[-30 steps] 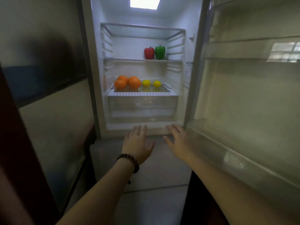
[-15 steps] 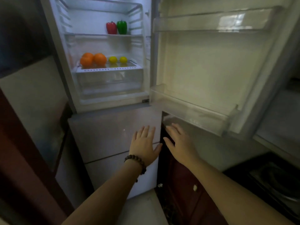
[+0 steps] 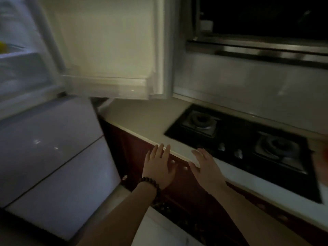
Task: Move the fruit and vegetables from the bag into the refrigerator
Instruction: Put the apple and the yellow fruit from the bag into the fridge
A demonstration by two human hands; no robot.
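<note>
The refrigerator [image 3: 26, 71] stands open at the upper left, its door [image 3: 110, 41] swung out over the countertop. A sliver of yellow fruit [image 3: 2, 47] shows on a shelf at the left edge. My left hand [image 3: 158, 166], with a bead bracelet on the wrist, is held out with fingers straight and holds nothing, in front of the dark red cabinet. My right hand [image 3: 204, 166] is stretched flat beside it, over the counter's front edge, also holding nothing. No bag is in view.
A pale countertop [image 3: 142, 119] runs to the right with a black two-burner gas hob [image 3: 248, 148] set in it. A steel range hood [image 3: 257, 48] hangs above. Closed lower refrigerator drawers [image 3: 49, 148] fill the left. Something reddish [image 3: 322, 164] shows blurred at the right edge.
My view has swung right and down, from the refrigerator's inside to the countertop and hob. Both hands stay open and have moved with it, from before the refrigerator to the counter's edge.
</note>
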